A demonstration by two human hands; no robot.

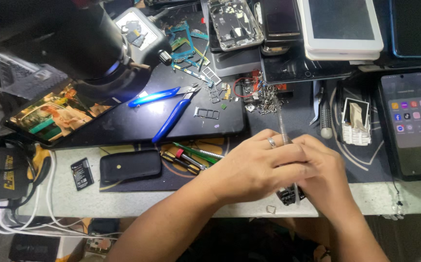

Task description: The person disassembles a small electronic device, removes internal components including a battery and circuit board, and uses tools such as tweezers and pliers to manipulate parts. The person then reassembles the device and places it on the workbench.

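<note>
My left hand [256, 167], with a ring on one finger, lies over my right hand [324, 177] near the table's front edge. Together they pinch thin metal tweezers [283, 127] that point away from me. Under the hands a small dark electronic part [288, 195] peeks out; which hand holds it is hidden. A heap of tiny screws and metal bits [261, 99] lies just beyond the tweezers' tip.
Blue-handled pliers [169, 109] rest on a dark tablet [137, 121]. A microscope [94, 46] stands at the back left. A lit phone [412, 121] lies right. Opened phones and tablets [288, 29] pile at the back. Screwdrivers [191, 157], a black case [130, 166] and a battery [81, 173] sit left.
</note>
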